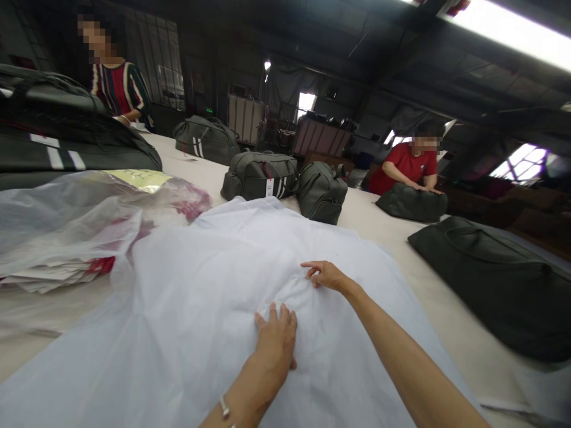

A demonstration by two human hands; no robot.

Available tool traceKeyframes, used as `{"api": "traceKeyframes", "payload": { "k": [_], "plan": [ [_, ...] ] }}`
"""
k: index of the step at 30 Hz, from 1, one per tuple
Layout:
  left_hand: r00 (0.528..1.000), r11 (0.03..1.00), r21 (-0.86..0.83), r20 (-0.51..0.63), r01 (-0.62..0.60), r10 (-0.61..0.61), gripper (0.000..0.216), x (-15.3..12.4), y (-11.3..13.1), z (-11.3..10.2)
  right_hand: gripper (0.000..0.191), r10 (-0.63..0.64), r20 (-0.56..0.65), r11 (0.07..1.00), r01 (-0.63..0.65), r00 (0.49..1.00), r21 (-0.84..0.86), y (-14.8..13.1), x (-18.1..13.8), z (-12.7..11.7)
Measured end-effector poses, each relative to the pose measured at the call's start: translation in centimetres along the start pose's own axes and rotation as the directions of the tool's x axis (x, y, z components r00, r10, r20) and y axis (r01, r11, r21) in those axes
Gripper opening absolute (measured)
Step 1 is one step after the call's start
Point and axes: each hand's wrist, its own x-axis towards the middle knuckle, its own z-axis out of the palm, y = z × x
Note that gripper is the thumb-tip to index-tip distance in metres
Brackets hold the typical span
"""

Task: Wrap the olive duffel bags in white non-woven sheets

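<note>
A large sheet of thin white tissue-like fabric [200,285] lies spread over the table [441,309] in front of me. My left hand [275,342] rests flat on the sheet, fingers together and stretched out, palm down. My right hand [325,274] reaches further out and touches the sheet with its index finger extended, the other fingers curled under. Neither hand holds anything that I can see.
Clear plastic bags with red-printed papers [80,232] lie at the left. Dark green duffel bags [261,175] [321,191] stand beyond the sheet, a flat one [495,279] lies at right. A person in red [408,169] and a person in stripes [118,89] work at the table.
</note>
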Motion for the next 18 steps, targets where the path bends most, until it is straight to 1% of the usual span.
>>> {"api": "traceKeyframes", "payload": {
  "k": [4, 7, 10, 15, 18],
  "plan": [
    [1.000, 1.000, -0.002, 0.020, 0.000, 0.000, 0.110, 0.0, 0.0, 0.0, 0.056, -0.044, -0.032, 0.992, 0.040, 0.999, -0.118, 0.9, -1.0, 0.2],
    [1.000, 1.000, -0.010, 0.019, -0.002, 0.002, 0.109, 0.0, 0.0, 0.0, 0.048, -0.134, -0.079, 0.969, 0.114, 0.988, -0.220, 1.6, -1.8, 0.7],
    [1.000, 1.000, -0.011, 0.000, -0.007, 0.007, 0.110, 0.2, -0.1, 0.4, 0.045, -0.212, -0.105, 0.937, 0.171, 0.972, -0.306, 1.9, -2.5, 1.3],
    [0.999, 1.000, -0.014, -0.040, -0.022, 0.022, 0.110, 0.4, -0.4, 1.0, 0.051, -0.226, -0.086, 0.890, 0.170, 0.970, -0.424, 1.7, -2.7, 1.6],
    [0.999, 1.000, -0.011, -0.037, -0.028, 0.027, 0.109, 0.2, -0.3, 0.9, 0.056, -0.217, -0.063, 0.858, 0.159, 0.974, -0.488, 1.5, -2.7, 1.5]
  ]
}}
